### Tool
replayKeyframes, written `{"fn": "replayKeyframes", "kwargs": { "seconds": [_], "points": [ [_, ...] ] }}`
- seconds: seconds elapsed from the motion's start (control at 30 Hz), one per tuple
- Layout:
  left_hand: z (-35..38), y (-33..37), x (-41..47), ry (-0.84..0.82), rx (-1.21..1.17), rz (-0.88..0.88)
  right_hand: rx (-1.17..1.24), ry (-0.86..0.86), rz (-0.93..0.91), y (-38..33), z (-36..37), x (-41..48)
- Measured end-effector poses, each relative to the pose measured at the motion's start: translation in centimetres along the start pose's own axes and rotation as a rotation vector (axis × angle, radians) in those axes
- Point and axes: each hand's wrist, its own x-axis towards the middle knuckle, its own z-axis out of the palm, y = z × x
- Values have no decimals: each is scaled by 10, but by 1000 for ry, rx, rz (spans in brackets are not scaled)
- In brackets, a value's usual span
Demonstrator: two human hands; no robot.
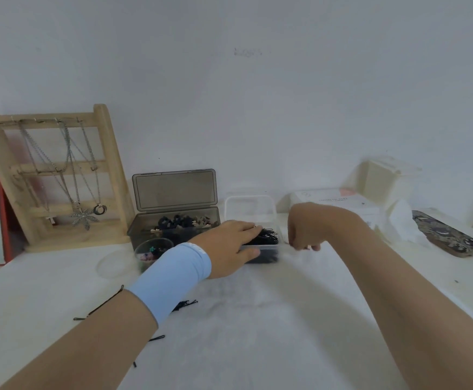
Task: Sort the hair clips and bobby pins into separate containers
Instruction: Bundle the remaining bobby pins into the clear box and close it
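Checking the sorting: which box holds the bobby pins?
The small clear box under the left hand, heaped with thin black pins; the grey box to its left holds chunky clips.

Front-centre tabletop (258,333) open. Loose bobby pins (186,304) front-L. Back row blocked: wooden stand (109,164), grey box (138,235) w/ lid up, clear box (266,257), tissue pack (342,205). Patterned case (449,237) far R.
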Motion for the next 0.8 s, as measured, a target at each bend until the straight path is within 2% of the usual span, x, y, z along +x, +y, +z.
{"fn": "replayKeyframes", "kwargs": {
  "seconds": [0.1, 0.17, 0.23, 0.3, 0.37, 0.43, 0.5, 0.6, 0.7, 0.8],
  "points": [
    [1, -2, -3, 8, 31, 11, 78, 224, -31, -1, -16, -4],
    [2, -1, -5, -5, 8, -3, 203, 318, -118, -10, -20, -7],
    [2, 1, -7, 30, -116, -17, 332, 287, -227, -19, -15, -8],
    [1, 1, -12, 132, -218, -32, 349, 237, -286, -23, -7, -6],
    [-1, -3, -15, 211, -203, -67, 345, 257, -295, -21, -2, 0],
    [-1, -6, -17, 182, -109, -81, 384, 326, -289, -20, 1, 5],
    [1, -3, -18, 62, 18, -48, 389, 357, -302, -22, 5, 7],
    [2, 4, -17, -60, 28, -56, 348, 289, -344, -28, 9, 7],
    [-5, 6, -20, -32, -70, -66, 393, 297, -341, -26, 10, 6],
    [-19, 2, -37, 65, -171, -71, 429, 393, -351, -30, 8, 3]
  ]
}}
